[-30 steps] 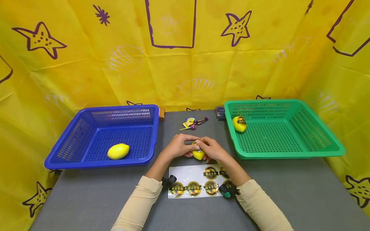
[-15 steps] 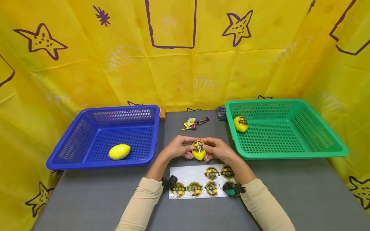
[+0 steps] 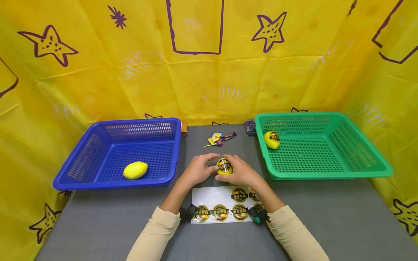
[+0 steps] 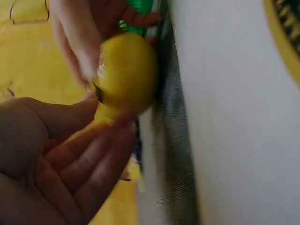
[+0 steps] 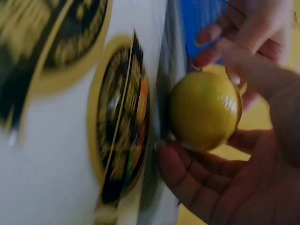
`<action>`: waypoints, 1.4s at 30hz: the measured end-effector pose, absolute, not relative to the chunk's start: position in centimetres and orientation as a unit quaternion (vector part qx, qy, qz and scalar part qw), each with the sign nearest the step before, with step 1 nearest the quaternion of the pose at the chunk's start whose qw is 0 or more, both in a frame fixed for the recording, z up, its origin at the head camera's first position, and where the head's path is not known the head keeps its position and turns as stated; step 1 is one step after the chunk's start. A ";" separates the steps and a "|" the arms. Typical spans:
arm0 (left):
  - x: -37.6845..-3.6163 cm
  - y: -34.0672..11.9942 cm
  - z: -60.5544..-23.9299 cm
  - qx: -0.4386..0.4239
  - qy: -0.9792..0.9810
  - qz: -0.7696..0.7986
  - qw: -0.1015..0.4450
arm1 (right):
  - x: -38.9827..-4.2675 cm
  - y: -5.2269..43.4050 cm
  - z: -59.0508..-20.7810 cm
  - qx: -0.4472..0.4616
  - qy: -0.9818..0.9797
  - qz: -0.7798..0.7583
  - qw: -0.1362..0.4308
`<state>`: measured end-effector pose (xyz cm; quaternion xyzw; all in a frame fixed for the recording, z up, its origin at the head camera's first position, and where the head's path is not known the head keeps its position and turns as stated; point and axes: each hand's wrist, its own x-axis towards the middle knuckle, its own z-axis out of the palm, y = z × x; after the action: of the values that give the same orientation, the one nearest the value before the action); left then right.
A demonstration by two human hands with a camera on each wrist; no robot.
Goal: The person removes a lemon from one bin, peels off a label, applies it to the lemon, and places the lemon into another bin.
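Note:
A yellow lemon (image 3: 224,167) with a round black-and-gold sticker on top is between the two hands in the middle of the table. My right hand (image 3: 241,172) grips it, thumb on the near side and fingers round the far side; in the right wrist view the lemon (image 5: 204,110) sits within the curve of that hand. At its left is my left hand (image 3: 200,169), fingers extended and apart, thumb tip right at the lemon's edge. The left wrist view has the lemon (image 4: 129,75) blurred beyond the left fingers. Below the hands lies a white sticker sheet (image 3: 209,197) with several round stickers.
A blue basket (image 3: 177,152) at left holds a plain lemon (image 3: 135,170). In the green basket (image 3: 330,175) at right is a stickered lemon (image 3: 272,140). Wrapped candies (image 3: 215,139) and a lollipop (image 3: 219,143) lie behind the hands. Small boxes stand beside the baskets, before a yellow cloth.
Both hands held the lemon with fingers over its sticker, then drew apart to uncover it. Now the left fingers have loosened, while the right hand has wrapped further round the lemon.

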<state>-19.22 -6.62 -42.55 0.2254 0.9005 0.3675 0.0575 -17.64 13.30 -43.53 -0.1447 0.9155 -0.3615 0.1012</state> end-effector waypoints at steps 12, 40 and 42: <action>-15.6 -12.0 -37.9 0.195 0.942 0.174 -0.212 | -15.2 15.1 -36.9 -0.215 0.926 -0.309 0.028; -15.8 -14.5 -38.8 0.070 0.968 0.215 -0.113 | -27.9 32.2 -36.2 0.027 0.942 -0.217 0.254; -15.8 -14.4 -38.8 0.070 0.967 0.215 -0.114 | -28.3 32.1 -36.7 0.034 0.946 -0.207 0.249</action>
<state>-15.80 -14.44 -38.85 0.0698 0.9674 0.2151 -0.1137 -28.31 32.15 -36.73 0.0338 0.9457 -0.2067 0.2486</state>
